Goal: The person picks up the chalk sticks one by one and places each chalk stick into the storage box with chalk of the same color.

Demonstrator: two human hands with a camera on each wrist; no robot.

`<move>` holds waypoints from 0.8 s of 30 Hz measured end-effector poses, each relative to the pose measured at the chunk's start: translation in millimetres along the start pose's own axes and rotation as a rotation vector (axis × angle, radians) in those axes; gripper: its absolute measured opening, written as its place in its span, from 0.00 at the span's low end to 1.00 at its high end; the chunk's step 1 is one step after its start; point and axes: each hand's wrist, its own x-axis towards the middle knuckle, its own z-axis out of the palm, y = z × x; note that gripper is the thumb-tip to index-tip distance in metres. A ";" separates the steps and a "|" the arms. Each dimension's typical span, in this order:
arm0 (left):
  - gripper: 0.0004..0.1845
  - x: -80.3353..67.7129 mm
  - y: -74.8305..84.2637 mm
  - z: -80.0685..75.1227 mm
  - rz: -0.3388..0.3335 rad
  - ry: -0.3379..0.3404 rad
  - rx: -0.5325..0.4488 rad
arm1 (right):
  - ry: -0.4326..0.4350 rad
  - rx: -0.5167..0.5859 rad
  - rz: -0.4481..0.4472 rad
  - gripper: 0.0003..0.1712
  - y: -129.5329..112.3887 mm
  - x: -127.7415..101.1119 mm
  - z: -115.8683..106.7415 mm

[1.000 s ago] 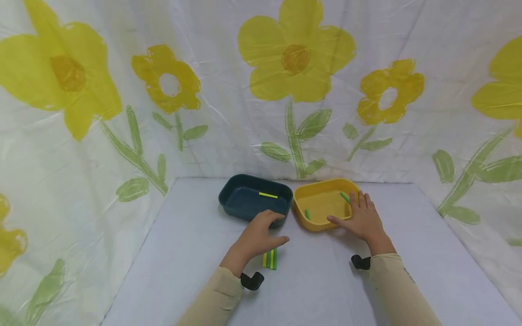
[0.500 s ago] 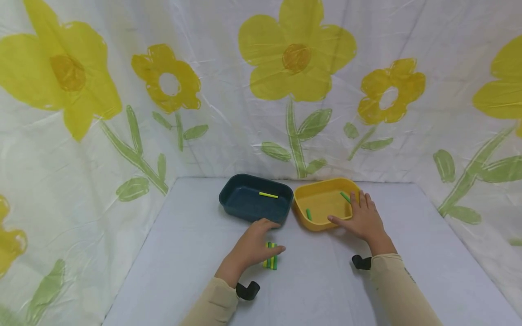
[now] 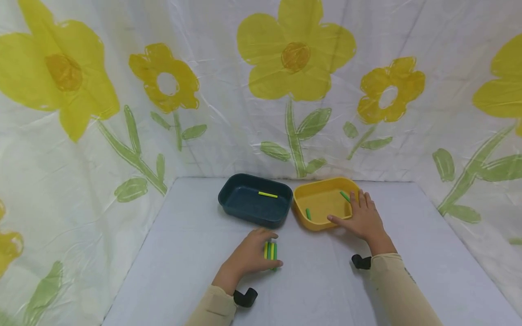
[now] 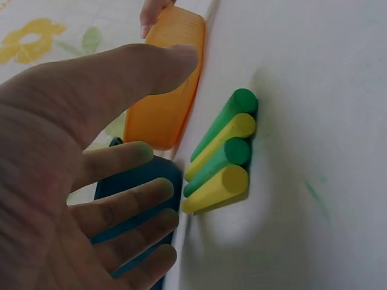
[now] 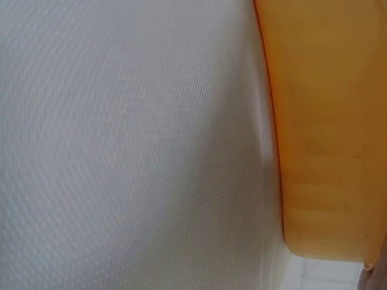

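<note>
Half circling four sticks (image 4: 219, 159) with left hand (image 3: 249, 253) gaping, right hand (image 3: 366, 222) splayed on yellow tub (image 3: 324, 203); prolly light, wanting mid-length pinching.

Can pass over white table (image 3: 314, 280) between sticks (image 4: 219, 147) and right hand (image 3: 364, 220); blocked ahead by blue tub (image 3: 248, 204), yellow tub (image 3: 326, 204).

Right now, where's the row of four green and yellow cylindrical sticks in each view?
Head: the sticks lie below centre, beside the left hand.
Left wrist: just right of centre.
Right wrist: not in it.
Shared landmark: the yellow rectangular plastic tray, visible in all three.
</note>
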 end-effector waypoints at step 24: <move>0.50 -3.0 -14.8 12.4 0.036 -0.052 0.088 | -0.005 0.009 0.010 0.80 -0.7 -0.1 -0.4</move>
